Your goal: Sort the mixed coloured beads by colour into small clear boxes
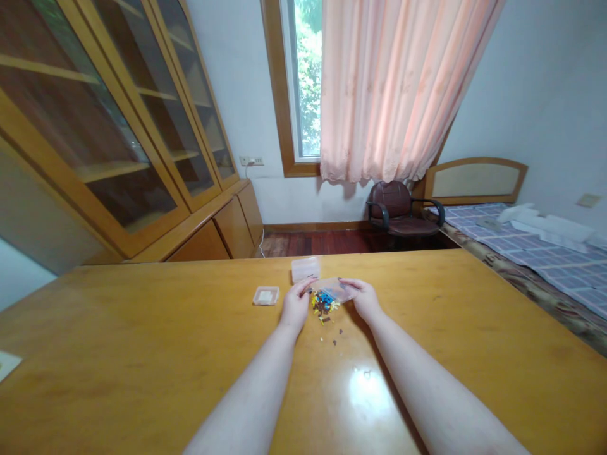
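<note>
Both hands are over the middle of the table, at either end of a clear plastic bag (336, 291). My left hand (294, 308) pinches its left edge, fingertips closed. At the right end, my right hand (367, 302) grips it between thumb and fingers. Directly under and in front of the bag lies a heap of tiny building bricks (323, 303) in blue, yellow, brown and white. A few loose pieces (334, 342) are scattered nearer to me. Whether anything is still inside the bag, I cannot tell.
Behind my left hand stands a translucent plastic box (305, 269). A shallow clear tray (258, 296) with something white in it sits to the left. The wooden table (142, 354) reaches to a far edge; beyond are a chair (398, 208), a bed and a glass-fronted cabinet.
</note>
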{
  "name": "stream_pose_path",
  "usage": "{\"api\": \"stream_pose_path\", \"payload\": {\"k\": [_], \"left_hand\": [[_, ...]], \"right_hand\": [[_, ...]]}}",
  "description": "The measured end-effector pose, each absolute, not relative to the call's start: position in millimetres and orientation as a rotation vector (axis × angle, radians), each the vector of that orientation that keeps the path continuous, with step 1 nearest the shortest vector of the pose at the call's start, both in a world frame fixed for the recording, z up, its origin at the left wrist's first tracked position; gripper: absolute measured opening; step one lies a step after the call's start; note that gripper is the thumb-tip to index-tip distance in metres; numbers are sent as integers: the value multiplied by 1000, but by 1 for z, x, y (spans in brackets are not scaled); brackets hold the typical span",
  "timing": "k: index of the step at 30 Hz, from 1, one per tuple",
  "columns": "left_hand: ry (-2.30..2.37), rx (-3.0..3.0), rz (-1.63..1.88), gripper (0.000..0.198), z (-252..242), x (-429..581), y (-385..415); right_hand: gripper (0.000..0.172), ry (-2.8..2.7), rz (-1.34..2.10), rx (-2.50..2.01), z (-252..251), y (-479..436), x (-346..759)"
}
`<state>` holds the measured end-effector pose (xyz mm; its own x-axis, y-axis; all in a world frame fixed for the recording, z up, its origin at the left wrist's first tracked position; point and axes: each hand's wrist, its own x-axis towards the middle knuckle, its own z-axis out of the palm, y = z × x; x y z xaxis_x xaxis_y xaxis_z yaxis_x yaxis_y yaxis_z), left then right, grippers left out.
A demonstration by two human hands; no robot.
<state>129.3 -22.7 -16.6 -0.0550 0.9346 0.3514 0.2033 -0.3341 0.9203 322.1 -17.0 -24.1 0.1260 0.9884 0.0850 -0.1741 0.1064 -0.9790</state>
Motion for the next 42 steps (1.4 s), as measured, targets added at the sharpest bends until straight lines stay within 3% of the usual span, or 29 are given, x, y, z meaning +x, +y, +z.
{"api": "stream_pose_path", "payload": {"k": [5, 9, 13, 18, 23, 33, 38, 42], "left_hand": [[1180, 1356, 1439, 39, -17, 134, -23], [1032, 1047, 1321, 47, -17, 141, -25], [1007, 869, 1256, 60, -16, 140, -25], [1015, 823, 1302, 50, -14, 134, -25], [964, 781, 1289, 42, -15, 137, -26], [929, 863, 1229, 65, -12, 141, -33], [802, 936, 1278, 88, -6, 148, -38], [748, 996, 1298, 96, -6, 149, -39]], "right_hand": [[30, -1086, 1063, -1088, -27, -15, 325], [32, -1275, 877, -1122, -27, -14, 329], [42, -1545, 886, -992, -26, -19, 329], [63, -1808, 874, -942, -23, -27, 328], [53, -1804, 760, -1006, -18, -30, 325], [46, -1767, 770, -984, -19, -32, 319], [79, -1311, 1055, -951, -29, -22, 312], [81, -1207, 1215, -960, -26, -22, 309]]}}
